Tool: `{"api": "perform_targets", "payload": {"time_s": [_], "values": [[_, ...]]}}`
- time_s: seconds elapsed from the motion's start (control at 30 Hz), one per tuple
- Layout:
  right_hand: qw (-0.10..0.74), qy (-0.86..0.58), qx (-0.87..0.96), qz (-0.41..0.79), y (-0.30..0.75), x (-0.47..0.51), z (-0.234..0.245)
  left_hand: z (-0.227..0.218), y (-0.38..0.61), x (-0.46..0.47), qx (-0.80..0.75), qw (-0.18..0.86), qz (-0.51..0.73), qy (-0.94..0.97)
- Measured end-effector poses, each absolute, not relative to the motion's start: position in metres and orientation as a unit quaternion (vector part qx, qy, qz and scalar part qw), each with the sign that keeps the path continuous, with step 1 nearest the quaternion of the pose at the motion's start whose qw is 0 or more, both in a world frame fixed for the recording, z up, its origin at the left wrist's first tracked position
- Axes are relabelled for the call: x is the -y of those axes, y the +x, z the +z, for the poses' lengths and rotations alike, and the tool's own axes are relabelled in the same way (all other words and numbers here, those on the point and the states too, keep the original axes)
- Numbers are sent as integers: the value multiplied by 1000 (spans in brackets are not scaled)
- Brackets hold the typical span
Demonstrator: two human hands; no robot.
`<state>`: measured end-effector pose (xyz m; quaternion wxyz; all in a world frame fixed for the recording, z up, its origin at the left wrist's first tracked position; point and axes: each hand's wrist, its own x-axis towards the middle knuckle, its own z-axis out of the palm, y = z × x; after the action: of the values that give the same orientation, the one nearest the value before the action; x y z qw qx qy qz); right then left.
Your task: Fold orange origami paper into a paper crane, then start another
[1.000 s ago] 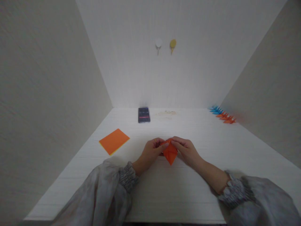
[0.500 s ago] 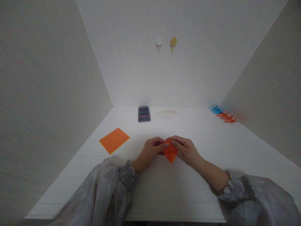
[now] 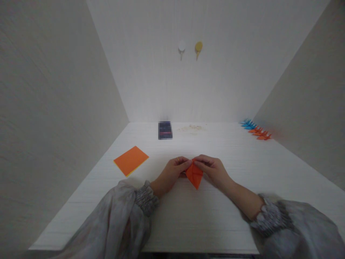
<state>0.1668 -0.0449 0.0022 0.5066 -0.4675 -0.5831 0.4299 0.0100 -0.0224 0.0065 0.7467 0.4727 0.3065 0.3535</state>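
Between both hands, over the middle of the white table, is a folded orange origami paper (image 3: 194, 176) with its pointed end toward me. My left hand (image 3: 175, 172) pinches its upper left edge with thumb and fingers; a ring shows on one finger. At its top right, my right hand (image 3: 212, 168) is closed on the paper, the thumb near the left thumb. Fingers partly cover the paper's top. Left of the hands lies a stack of orange paper (image 3: 131, 160) with a yellow edge along the bottom.
A dark, blurred-out item (image 3: 165, 130) sits at the table's back. Several folded blue paper figures (image 3: 248, 124) and orange paper figures (image 3: 260, 133) line the right wall. A white hook (image 3: 181, 46) and a yellow hook (image 3: 198, 46) hang on the back wall. Pale walls enclose the table (image 3: 199, 226).
The folded paper has tilted slightly, its point a little lower. My thumbs have shifted slightly along its top edge, and both hands still grip it.
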Motion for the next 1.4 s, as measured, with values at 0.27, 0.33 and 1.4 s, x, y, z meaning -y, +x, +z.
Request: {"api": "perform_targets", "payload": {"time_s": [0.27, 0.33, 1.4], "values": [[493, -489, 585, 420, 165, 46, 7, 5, 10, 21, -312, 747, 355, 468], [491, -492, 589, 412, 164, 47, 7, 5, 10, 21, -312, 747, 356, 467], [495, -485, 597, 404, 161, 47, 8, 1, 10, 20, -347, 586, 411, 606]]}}
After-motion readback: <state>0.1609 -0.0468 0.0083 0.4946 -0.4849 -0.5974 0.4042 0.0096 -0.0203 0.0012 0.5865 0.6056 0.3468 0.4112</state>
